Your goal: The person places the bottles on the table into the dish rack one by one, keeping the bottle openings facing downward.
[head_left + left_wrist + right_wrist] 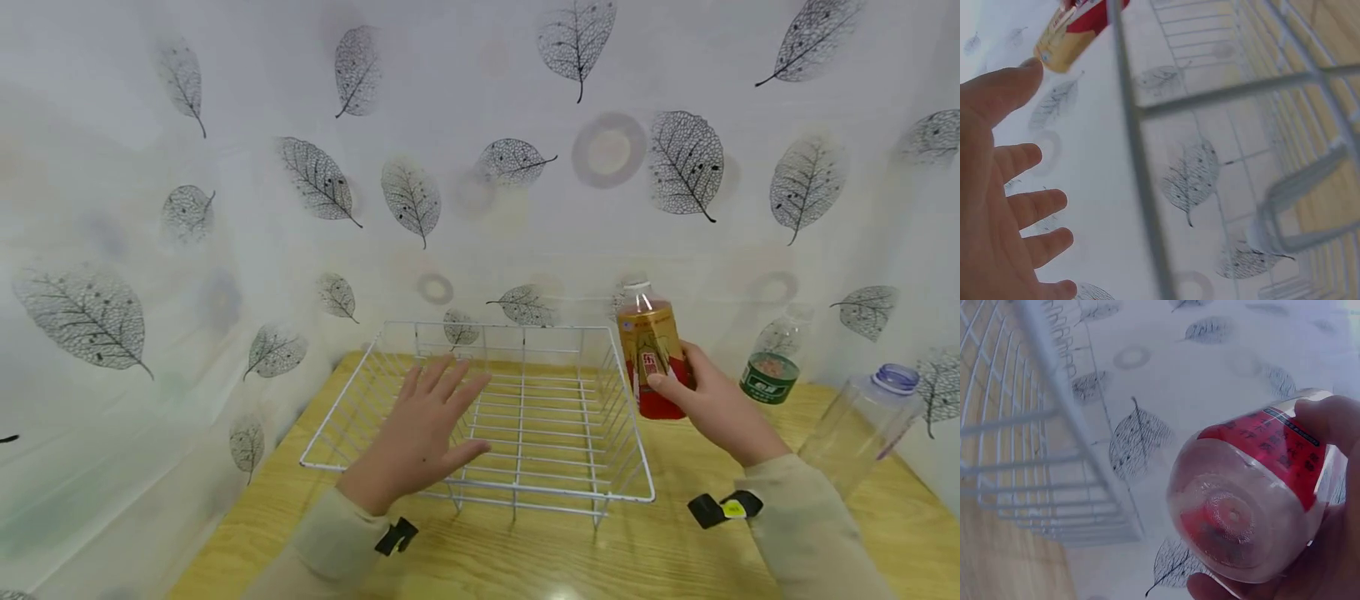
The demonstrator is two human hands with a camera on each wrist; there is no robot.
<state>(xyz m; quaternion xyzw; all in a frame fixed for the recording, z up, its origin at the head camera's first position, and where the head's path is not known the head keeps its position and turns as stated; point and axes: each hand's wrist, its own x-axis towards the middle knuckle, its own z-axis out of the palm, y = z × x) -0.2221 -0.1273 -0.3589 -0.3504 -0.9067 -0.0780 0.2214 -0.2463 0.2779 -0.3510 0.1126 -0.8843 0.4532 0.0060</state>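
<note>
My right hand (pixel 720 408) grips a plastic bottle (pixel 648 354) with a red and gold label, thumb across its front. The bottle is nearly upright at the right rim of a white wire basket (pixel 517 490). In the right wrist view, the bottle's clear base (pixel 1235 515) faces the camera and fingers wrap its side. My left hand (pixel 423 433) is spread over the left part of the basket, fingers straight and holding nothing. The left wrist view shows that hand (pixel 1004 181) beside the basket's rim wire (pixel 1138 144), with part of the bottle (pixel 1075 34) beyond the thumb.
A clear bottle with a green label (pixel 770 375) stands at the back right of the wooden table (pixel 525 558). Nearer, a clear bottle with a purple neck (pixel 862 425) is partly behind the right forearm. A leaf-patterned curtain (pixel 480 108) borders the table's back and left.
</note>
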